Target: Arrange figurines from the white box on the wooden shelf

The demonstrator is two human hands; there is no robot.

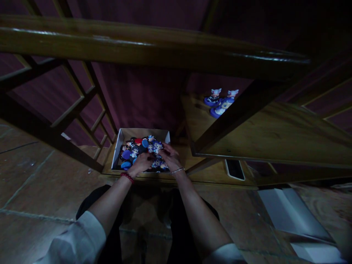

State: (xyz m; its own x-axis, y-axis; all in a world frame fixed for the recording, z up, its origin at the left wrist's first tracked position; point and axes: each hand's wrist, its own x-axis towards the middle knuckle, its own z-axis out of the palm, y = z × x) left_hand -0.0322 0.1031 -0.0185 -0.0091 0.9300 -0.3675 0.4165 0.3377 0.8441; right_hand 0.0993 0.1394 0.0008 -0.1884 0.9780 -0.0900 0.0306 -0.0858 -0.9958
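Note:
An open cardboard box [117,149] on the low wooden shelf is filled with small painted figurines [134,151], some with purple or blue round bases. My left hand [142,162], with a red bead bracelet, reaches over the front edge into the box. Its fingers are curled among the figurines, and what they grip is hidden. At the box's right side my right hand [171,157], wearing a thin light bracelet, has its fingers closed against a purple-haired figurine [157,146].
On a higher wooden shelf [264,128] to the right stand three figurines [220,106] with purple bases. A phone [235,169] lies on the low shelf. Wooden bars [154,46] cross above and beside my arms. Flat grey-white sheets [295,211] lie at the lower right.

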